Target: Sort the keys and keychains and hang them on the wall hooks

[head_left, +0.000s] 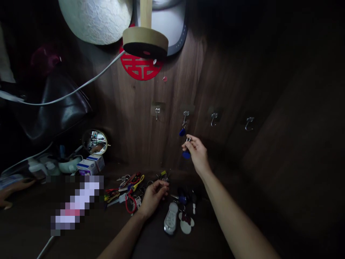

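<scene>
Raised before the wooden wall, my right hand [197,153] pinches the metal ring of a blue key fob [186,154], which hangs below the fingers. Just above it, another blue fob [182,132] dangles from a metal wall hook [186,114]. My left hand [155,196] is low over the dark tabletop, fingers curled together beside a pile of keys [130,187] with red and yellow straps. Whatever lies between those fingers is hidden. Right of that hand are a silver car key fob [171,218], a loose key [193,205] and a white mouse-head-shaped keychain [185,226].
More hooks [214,118] line the wall on both sides. Overhead hangs a round lamp [145,41] with a white cable [88,82], near hats [97,21] and a red paper ornament [141,68]. On the left are a black bag [59,108], a round mirror [95,142] and small boxes [90,165].
</scene>
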The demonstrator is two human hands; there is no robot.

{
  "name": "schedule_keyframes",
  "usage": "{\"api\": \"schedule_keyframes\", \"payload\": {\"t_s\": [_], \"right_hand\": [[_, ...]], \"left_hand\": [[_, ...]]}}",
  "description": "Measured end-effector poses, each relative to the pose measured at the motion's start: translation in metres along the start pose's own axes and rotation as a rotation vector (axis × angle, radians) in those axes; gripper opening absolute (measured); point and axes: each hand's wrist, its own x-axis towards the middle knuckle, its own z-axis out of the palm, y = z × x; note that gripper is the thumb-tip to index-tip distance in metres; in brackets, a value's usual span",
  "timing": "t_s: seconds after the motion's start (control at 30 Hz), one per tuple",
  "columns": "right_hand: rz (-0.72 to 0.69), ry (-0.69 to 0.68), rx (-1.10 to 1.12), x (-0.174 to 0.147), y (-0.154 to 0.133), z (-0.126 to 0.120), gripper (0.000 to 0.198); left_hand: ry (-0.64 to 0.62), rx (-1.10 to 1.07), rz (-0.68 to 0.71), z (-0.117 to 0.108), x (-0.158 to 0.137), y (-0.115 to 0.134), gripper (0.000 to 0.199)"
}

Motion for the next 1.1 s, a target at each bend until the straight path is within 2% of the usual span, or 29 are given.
{"api": "schedule_keyframes", "payload": {"t_s": [0.17, 0.3, 0.47, 0.77, 1.1], "right_hand": [[-0.112, 0.023, 0.030, 0.032, -0.020, 0.010, 0.029], [-0.110, 0.003, 0.036, 0.050, -0.026, 0.017, 0.034], [-0.065, 0.015, 0.063, 0.060, -0.020, 0.020, 0.039], [0.050, 0.036, 0.031, 0.046, 0.000, 0.016, 0.039], [0.188, 0.007, 0.111, 0.012, 0.034, 0.003, 0.050]], "left_hand": [[-0.005, 0.004, 0.009, 0.000, 0.000, 0.001, 0.033], [-0.002, 0.000, 0.007, 0.000, 0.000, 0.001, 0.034], [-0.011, 0.000, 0.006, 0.000, 0.000, 0.000, 0.033], [0.008, 0.009, 0.008, 0.000, 0.001, -0.001, 0.032], [-0.001, 0.005, 0.004, 0.001, 0.000, 0.004, 0.034]]}}
